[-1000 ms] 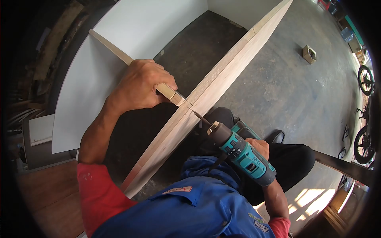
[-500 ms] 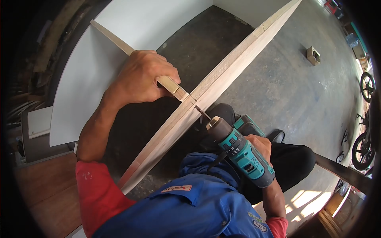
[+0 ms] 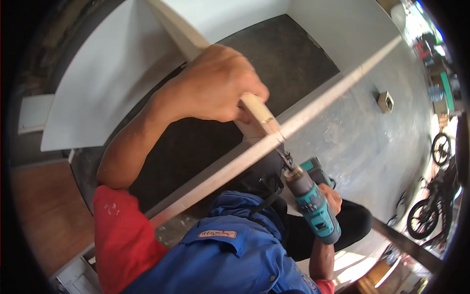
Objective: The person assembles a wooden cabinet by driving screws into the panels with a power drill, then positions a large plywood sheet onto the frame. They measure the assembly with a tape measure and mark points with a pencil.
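The left hand (image 3: 215, 85) clasps the short board (image 3: 261, 116) behind the long panel (image 3: 220, 174), and the right hand (image 3: 332, 196) grips the drill (image 3: 313, 208), aimed up at their joint.

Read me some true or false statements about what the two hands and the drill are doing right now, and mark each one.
1. The right hand holds a teal drill. True.
2. The drill's bit points at the edge of the long board. True.
3. The left hand lies flat on the floor. False: it grips the cross board close to where that meets the long board.
4. The small box sits on top of the long board. False: it lies on the concrete floor, beyond the board.
5. A motorcycle stands at the right edge of the view. True.
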The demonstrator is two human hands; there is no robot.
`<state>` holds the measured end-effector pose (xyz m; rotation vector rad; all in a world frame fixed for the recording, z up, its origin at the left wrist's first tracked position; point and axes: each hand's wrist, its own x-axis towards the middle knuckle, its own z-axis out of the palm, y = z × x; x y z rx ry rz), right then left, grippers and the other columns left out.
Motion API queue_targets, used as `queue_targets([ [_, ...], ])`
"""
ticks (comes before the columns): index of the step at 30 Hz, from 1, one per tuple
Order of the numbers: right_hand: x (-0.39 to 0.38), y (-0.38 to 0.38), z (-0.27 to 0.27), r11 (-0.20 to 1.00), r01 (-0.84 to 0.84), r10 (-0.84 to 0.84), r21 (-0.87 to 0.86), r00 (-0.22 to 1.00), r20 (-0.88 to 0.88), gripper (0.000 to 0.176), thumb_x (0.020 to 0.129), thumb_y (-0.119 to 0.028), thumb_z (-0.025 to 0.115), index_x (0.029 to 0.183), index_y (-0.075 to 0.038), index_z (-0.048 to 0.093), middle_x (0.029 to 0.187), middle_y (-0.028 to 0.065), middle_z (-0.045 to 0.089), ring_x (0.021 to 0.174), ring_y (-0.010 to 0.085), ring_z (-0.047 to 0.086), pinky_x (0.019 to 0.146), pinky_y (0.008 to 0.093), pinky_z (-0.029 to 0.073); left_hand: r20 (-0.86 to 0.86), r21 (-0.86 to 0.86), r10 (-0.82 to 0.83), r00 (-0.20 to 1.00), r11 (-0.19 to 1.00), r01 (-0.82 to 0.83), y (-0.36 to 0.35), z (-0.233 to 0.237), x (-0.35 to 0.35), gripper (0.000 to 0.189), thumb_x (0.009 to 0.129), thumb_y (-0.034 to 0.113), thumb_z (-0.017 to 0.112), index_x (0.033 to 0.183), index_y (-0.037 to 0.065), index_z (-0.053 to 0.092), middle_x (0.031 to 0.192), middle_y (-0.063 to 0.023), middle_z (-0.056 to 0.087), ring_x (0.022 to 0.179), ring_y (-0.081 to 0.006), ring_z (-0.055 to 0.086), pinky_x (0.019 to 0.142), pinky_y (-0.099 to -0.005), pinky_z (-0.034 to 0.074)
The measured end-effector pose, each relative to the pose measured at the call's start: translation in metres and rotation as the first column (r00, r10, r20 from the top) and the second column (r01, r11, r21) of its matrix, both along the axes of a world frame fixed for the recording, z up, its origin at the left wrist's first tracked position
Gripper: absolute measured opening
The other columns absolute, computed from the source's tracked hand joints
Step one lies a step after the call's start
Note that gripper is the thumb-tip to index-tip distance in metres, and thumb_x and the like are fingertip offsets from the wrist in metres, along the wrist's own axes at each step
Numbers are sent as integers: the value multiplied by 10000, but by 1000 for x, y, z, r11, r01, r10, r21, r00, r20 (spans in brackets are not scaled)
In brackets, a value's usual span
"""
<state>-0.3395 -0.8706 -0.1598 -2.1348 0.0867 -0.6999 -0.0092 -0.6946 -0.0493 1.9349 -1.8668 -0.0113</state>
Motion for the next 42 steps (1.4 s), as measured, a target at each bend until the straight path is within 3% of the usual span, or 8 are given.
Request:
queue_targets([
  [3,-37,-8,-12,968,165,-190,-191,974,-123,302,828,-295,734,765,-45,576,661,40,542,564,185,523,529,298,414,-4,-19,18,1000,1000,-18,-1,-2,1,193,587,213,839,670,163,672,618,-1,616,685,-263,649,644,-413,471],
  [7,-59,-8,-28,937,305,-255,171,931,-263,277,904,-244,586,691,-71,545,687,27,532,657,175,523,745,408,477,9,-85,-16,1000,996,17,-4,-4,9,168,587,179,818,698,132,702,624,-71,633,714,-293,671,665,-436,498],
  [14,-92,17,5,569,626,-535,534,774,-338,268,1004,-208,517,1159,11,531,616,15,445,548,111,454,561,291,438,32,-124,-72,997,989,75,-11,-7,9,322,507,0,668,804,76,765,651,-118,673,683,-291,687,622,-390,539],
  [21,-138,55,75,303,691,-720,656,617,-317,253,1019,-267,510,1161,-59,532,601,-7,408,517,98,430,539,278,415,50,-134,-113,992,984,119,-10,-3,10,298,506,78,774,804,75,766,678,-107,693,676,-272,690,637,-388,545],
  [27,-159,87,101,354,703,-727,617,622,-291,304,1019,-297,521,1189,-46,505,604,-7,405,500,97,423,518,281,423,11,-310,-141,990,941,137,-14,-18,13,280,537,179,853,720,49,687,611,-92,647,639,-278,664,642,-392,523],
  [29,-158,94,100,378,693,-705,614,645,-294,329,1012,-305,537,1193,-32,498,606,-7,411,507,94,426,520,290,429,80,-156,-92,992,982,104,-11,-8,12,547,595,268,861,1104,112,738,904,-82,743,912,-277,705,816,-404,554],
  [33,-159,105,88,466,619,-574,633,755,-316,346,1012,-316,541,1209,-37,485,613,4,409,512,107,431,518,292,429,124,-126,-94,988,986,109,-12,-8,13,648,586,285,868,1190,113,708,955,-93,743,944,-285,697,833,-399,548],
  [42,-125,86,43,604,400,-340,690,911,-232,536,949,-420,600,1225,26,488,619,13,429,531,127,452,546,300,441,42,58,-41,998,998,39,-6,5,3,314,586,241,858,772,67,674,682,-82,656,717,-283,657,699,-403,486],
])
